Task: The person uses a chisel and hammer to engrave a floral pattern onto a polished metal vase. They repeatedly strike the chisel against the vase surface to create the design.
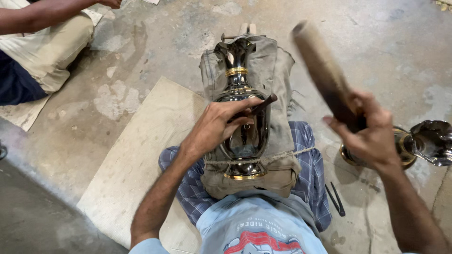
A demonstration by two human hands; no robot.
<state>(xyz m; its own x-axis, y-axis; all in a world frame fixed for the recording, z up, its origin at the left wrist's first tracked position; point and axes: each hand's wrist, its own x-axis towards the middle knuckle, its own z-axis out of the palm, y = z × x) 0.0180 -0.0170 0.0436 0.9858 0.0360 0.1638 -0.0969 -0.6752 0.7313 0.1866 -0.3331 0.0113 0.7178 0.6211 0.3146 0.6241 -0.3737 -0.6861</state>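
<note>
left hand (217, 126) hides chisel (258, 107) tip on vase (243, 117); mallet (325, 73) blurred.

- The vase (242, 127) lying along my lap is glossy black, with a gold band at its neck and another gold ring at its foot.
- Under the vase, the padded cloth (275, 75) is a faded grey-olive, tied with pale tan string.
- Across the vase, my left hand (214, 127) holds a dark brown tool (261, 106).
- Right of the vase, my right hand (369, 131) grips a wooden mallet (325, 70), tan and darker near my fingers.
- Beneath the cloth, my wrap (306, 141) is blue and white checks.
- Nearest me, below the vase, my shirt (259, 226) is light blue with a red and white print.
- Far right of the vase, a second vase (423, 141) is shiny black and gold.
- Left of the vase, the mat (136, 155) is pale beige on mottled grey floor (386, 42).
</note>
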